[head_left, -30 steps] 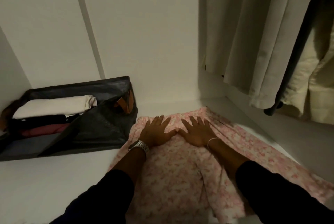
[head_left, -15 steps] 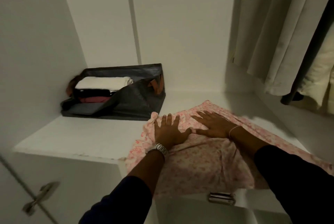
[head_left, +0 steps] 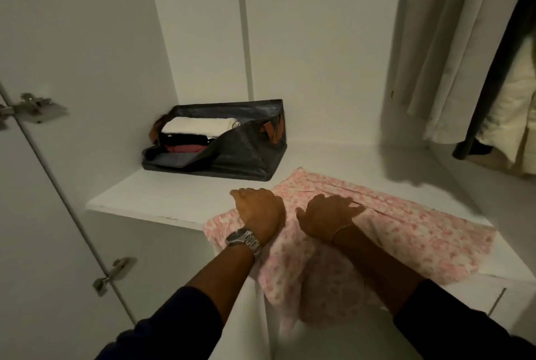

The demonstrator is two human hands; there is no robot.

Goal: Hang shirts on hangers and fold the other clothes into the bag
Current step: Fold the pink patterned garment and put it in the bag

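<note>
- A pink floral garment (head_left: 406, 232) lies spread on a white shelf (head_left: 162, 200), its near part hanging over the shelf's front edge.
- The left hand (head_left: 258, 208) sits on the garment's left edge, knuckles up and fingers curled down at the cloth; it appears to be gripping that edge, though the fingertips are hidden.
- The right hand (head_left: 324, 214) lies on the garment just beside the left, palm down; its fingers look fairly flat on the cloth, but they are in shadow and I cannot tell whether they pinch a fold.
- The left wrist wears a metal watch (head_left: 243, 239); the right wrist has a thin bracelet (head_left: 342, 229). Both arms are in dark sleeves (head_left: 162, 330).
- A dark bag (head_left: 243, 150) stands at the back of the shelf, behind and left of the garment and apart from it, its top open.
- Inside the bag lie folded clothes (head_left: 200, 127): a white piece on top, then black, then reddish.
- The bag has brown handles (head_left: 271, 129) at its right end.
- On the right hang pale clothes (head_left: 441, 40), with a dark one among them.
- On the left a white door (head_left: 43, 214) stands open, with metal hinges (head_left: 32, 105).
</note>
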